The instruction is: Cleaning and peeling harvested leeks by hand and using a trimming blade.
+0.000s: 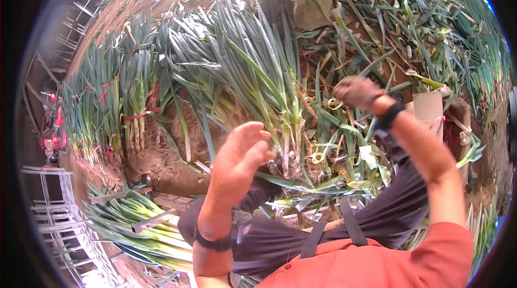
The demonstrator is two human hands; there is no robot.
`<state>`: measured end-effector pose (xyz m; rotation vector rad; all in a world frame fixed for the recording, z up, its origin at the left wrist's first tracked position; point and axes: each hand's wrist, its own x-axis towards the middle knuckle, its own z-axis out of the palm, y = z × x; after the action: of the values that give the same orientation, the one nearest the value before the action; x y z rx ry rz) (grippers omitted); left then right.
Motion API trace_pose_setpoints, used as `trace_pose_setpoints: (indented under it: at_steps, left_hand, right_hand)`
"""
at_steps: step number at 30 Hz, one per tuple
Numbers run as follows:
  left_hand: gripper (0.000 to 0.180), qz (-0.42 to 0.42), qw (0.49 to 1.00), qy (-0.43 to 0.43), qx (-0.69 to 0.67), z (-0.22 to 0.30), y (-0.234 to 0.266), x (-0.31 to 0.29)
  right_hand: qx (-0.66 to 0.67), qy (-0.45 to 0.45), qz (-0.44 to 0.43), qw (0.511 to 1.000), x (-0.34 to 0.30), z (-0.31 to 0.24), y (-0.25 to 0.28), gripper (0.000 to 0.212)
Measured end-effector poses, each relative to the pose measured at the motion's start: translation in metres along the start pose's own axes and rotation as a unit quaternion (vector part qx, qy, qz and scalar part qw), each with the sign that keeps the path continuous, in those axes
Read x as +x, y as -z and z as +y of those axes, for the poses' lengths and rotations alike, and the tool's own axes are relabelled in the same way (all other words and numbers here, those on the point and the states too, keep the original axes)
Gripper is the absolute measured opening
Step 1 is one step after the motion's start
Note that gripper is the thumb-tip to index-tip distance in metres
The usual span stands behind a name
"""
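Observation:
My left hand (242, 153) is raised just in front of a loose pile of green onions (253, 67), its fingers bent and the thumb apart. Nothing shows in its grasp. The white stems and roots of several green onions (291, 148) stand just right of it. My right hand (356, 93), dark with dirt or a thin glove, is above a litter of stripped leaves (344, 126). Its fingers look curled and slightly blurred; whatever they may hold is hidden.
Bundles of green onions tied with red bands (134, 89) stand at the left. More green onions (140, 223) lie at the lower left near a white metal rack (59, 207). A cardboard piece (428, 107) is beside my right forearm. Leaf waste (420, 24) covers the far right ground.

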<state>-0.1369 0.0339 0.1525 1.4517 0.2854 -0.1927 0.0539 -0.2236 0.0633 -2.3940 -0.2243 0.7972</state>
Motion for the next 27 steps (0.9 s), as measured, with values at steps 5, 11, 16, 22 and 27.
trace_pose_setpoints:
  at_steps: [5, 11, 16, 22, 27]
  left_hand:
    - [0.039, -0.01, 1.0, -0.008, -0.021, 0.005, 0.006, -0.007]
    - [0.04, -0.008, 0.997, 0.046, -0.062, 0.009, 0.012, -0.009]
    - [0.037, -0.012, 0.997, 0.031, -0.062, 0.012, 0.012, -0.01]
    - [0.034, -0.021, 0.999, 0.007, -0.039, 0.013, 0.011, -0.018]
    - [0.032, -0.003, 0.999, 0.035, -0.016, 0.004, -0.002, 0.005]
  right_hand:
    - [-0.051, -0.09, 0.042, 0.994, 0.059, 0.013, -0.174, 0.043]
    - [-0.045, -0.142, 0.087, 0.985, 0.072, 0.009, -0.226, 0.043]
    - [0.113, -0.125, 0.249, 0.954, 0.081, 0.037, -0.202, 0.034]
    - [0.642, -0.144, -0.065, 0.75, 0.025, 0.008, -0.125, 0.023]
    - [0.746, -0.115, -0.193, 0.627, -0.05, -0.023, -0.098, 0.019]
